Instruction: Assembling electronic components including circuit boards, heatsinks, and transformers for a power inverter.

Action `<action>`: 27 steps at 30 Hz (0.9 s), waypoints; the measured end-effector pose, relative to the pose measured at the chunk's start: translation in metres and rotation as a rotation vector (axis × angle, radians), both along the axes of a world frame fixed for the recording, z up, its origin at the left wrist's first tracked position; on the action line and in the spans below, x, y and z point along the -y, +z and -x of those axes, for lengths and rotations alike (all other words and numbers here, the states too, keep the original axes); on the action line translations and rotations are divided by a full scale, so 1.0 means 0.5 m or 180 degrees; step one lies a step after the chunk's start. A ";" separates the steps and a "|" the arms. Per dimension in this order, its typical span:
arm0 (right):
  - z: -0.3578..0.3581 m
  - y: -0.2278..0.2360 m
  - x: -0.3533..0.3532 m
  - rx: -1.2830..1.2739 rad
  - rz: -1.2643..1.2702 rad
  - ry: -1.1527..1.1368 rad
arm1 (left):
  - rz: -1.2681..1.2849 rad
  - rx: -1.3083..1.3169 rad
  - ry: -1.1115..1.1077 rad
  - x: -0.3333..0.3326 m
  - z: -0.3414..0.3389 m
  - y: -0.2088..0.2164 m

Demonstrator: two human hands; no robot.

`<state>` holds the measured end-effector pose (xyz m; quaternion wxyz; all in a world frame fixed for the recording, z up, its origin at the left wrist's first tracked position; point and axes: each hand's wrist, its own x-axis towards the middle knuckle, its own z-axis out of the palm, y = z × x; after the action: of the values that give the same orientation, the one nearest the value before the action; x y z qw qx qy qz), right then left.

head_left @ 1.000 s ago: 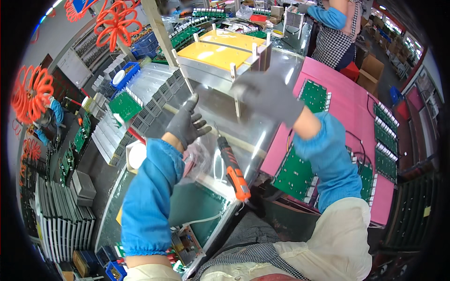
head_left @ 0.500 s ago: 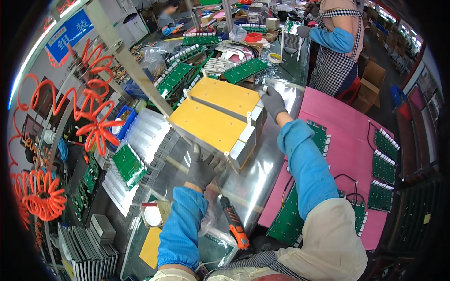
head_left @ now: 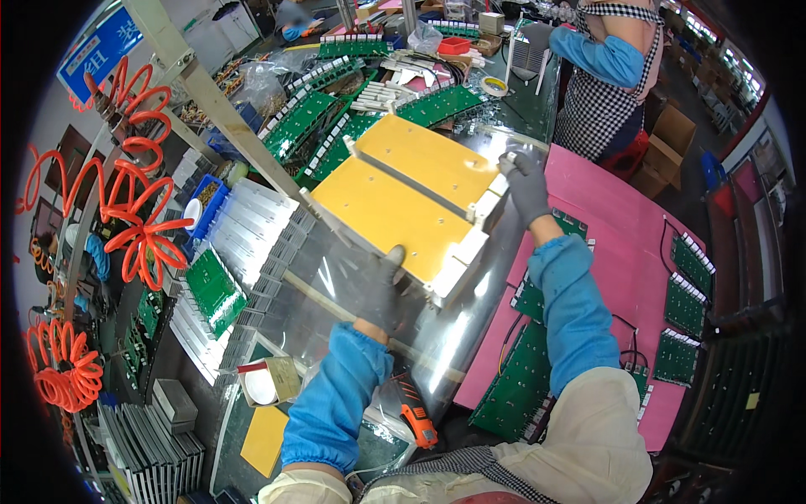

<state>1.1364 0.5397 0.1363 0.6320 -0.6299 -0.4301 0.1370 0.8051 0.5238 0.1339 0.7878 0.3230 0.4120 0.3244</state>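
A box-like assembly with two yellow panels (head_left: 395, 220) on top lies at the middle of the bench, white blocks along its right edge. My left hand (head_left: 382, 290), in a dark grey glove, grips its near edge, thumb over the yellow top and fingers hidden beneath. At the far right corner, my gloved right hand (head_left: 527, 191) is closed on the white end piece. The unit looks tilted between both hands, and its underside is hidden. Below my left hand lies an orange-and-black power screwdriver (head_left: 416, 412) on the bench.
Pink sheeting (head_left: 621, 227) with green circuit boards (head_left: 516, 382) lies to the right. Metal strips (head_left: 252, 223) and a small open carton (head_left: 267, 382) are at left. Red coiled hoses (head_left: 138, 218) hang by a post (head_left: 210, 101). Across the bench stands a person in a checked apron (head_left: 592, 109).
My left hand has moved up from beside the assembly and closed on its near edge. The assembly has tilted and shifted slightly right, with my right hand still on its corner.
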 end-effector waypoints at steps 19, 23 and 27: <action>-0.500 0.001 -0.108 -0.0394 0.0455 -0.0073 | -0.0359 -0.0800 0.0275 -0.062 -0.455 -0.034; -0.656 0.036 -0.067 -0.0725 0.0472 0.0120 | -0.0264 0.0280 -0.0384 -0.087 -0.476 -0.028; -0.548 0.007 -0.102 -0.1009 0.0325 0.0264 | -0.0283 0.0178 -0.0525 -0.075 -0.395 -0.050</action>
<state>1.4103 0.5908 0.1399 0.6529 -0.6134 -0.3431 0.2823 1.0024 0.5612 0.1091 0.8080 0.3813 0.3470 0.2853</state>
